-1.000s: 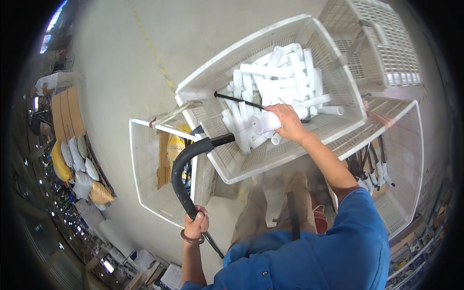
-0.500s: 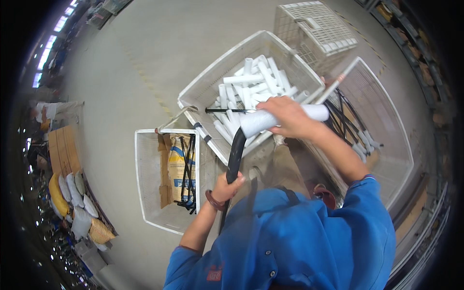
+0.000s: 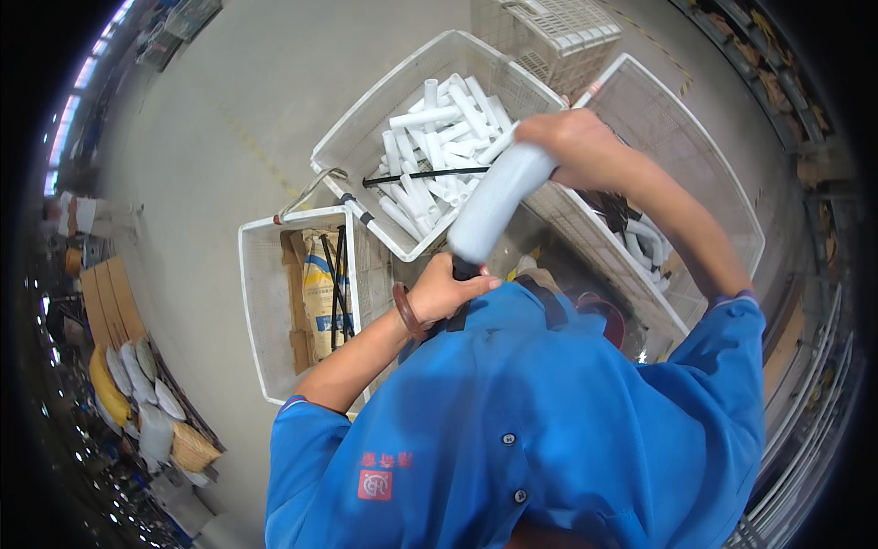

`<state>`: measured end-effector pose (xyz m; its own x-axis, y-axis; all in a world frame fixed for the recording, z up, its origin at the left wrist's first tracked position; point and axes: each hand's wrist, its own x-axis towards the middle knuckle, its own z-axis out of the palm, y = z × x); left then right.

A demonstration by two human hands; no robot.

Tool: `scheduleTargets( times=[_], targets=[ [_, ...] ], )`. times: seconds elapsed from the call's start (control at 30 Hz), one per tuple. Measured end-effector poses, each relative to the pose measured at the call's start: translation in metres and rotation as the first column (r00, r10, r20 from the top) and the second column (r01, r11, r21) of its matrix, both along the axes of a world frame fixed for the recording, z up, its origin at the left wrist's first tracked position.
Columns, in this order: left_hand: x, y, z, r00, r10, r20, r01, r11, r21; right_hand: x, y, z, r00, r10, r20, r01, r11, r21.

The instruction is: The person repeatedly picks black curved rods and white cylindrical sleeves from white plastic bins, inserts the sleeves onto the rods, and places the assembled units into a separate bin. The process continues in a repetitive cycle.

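Observation:
My left hand [image 3: 446, 289] grips a black curved hose [image 3: 460, 272] close to my chest. My right hand [image 3: 574, 139] holds a white tube sleeve [image 3: 497, 198] that sits over the hose's upper end, slanting from upper right down to my left hand. Behind them stands a white wire basket [image 3: 358, 131] filled with several short white tubes [image 3: 437, 146], with a thin black rod lying across them.
A second wire basket [image 3: 261, 302] at the left holds a paper bag and black hoses. A third basket [image 3: 722, 197] at the right holds black and white hoses. An upturned white crate [image 3: 547, 27] stands behind. Sacks and cartons lie at the far left.
My right hand took a white tube out of the basket and brought it toward me. The black hose came up too, and the tube now sits over its end.

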<state>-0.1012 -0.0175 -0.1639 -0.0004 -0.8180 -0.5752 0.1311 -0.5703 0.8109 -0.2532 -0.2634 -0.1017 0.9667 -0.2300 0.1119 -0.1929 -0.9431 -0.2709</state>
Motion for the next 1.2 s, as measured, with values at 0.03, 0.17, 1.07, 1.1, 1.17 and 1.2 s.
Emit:
scheduleTargets(
  times=[0.03,0.17,1.07,1.1,1.17,1.2],
  targets=[
    [-0.008,-0.003,-0.001,1.000,0.020,0.017,-0.019,0.998,-0.054,0.001,0.007,-0.003,0.976,0.211,0.049,-0.198,0.960,-0.196],
    [-0.015,-0.015,-0.009,0.978,-0.035,-0.208,0.053,0.995,0.081,-0.012,0.027,-0.022,0.964,0.259,0.062,-0.206,0.873,-0.443],
    [-0.011,-0.036,-0.211,0.798,-0.210,0.565,0.158,0.977,0.140,-0.488,-0.036,-0.320,0.166,-0.780,-0.603,0.905,0.363,-0.221],
    [0.002,-0.013,-0.216,0.824,-0.153,0.546,0.066,0.982,0.175,-0.477,-0.041,-0.339,0.158,-0.791,-0.592,0.906,0.354,-0.232],
    [0.026,0.028,-0.226,0.836,-0.093,0.540,-0.081,0.954,0.289,-0.447,-0.057,-0.370,0.046,-0.696,-0.717,0.895,0.347,-0.280],
    [0.035,0.047,-0.232,0.821,-0.069,0.566,-0.121,0.949,0.291,-0.427,-0.064,-0.381,0.047,-0.672,-0.739,0.878,0.380,-0.290]
  ],
)
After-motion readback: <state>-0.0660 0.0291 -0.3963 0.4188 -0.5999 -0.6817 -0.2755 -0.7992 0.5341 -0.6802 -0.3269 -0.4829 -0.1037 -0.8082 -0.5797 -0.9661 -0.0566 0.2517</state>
